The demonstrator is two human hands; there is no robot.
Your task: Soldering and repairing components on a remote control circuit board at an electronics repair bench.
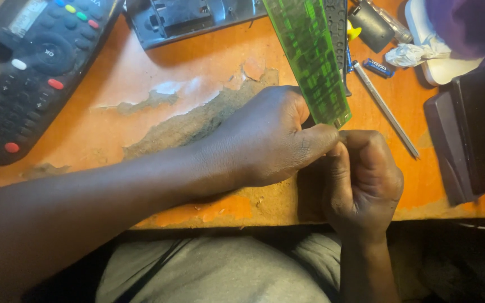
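We see the orange table, its surface peeled to bare brown patches, with our two hands meeting over its near edge. A black remote control lies at the far left, an opened black casing at the top, a dark box at the right.

The green circuit board is long and narrow. Its long axis runs from its near end, pinched between our hands, up and slightly left to the top edge of the view, so it points away from us over the table.

Our left hand is curled around the board's near end from the left, and our right hand is clenched against that same end from below. The exact fingertip contact is hidden behind our knuckles.

We judge the risks so: with only one end held, the free length acts as a lever, and a hard twist could crack the thin board or let it slip onto the thin metal rod and small blue battery just beside it
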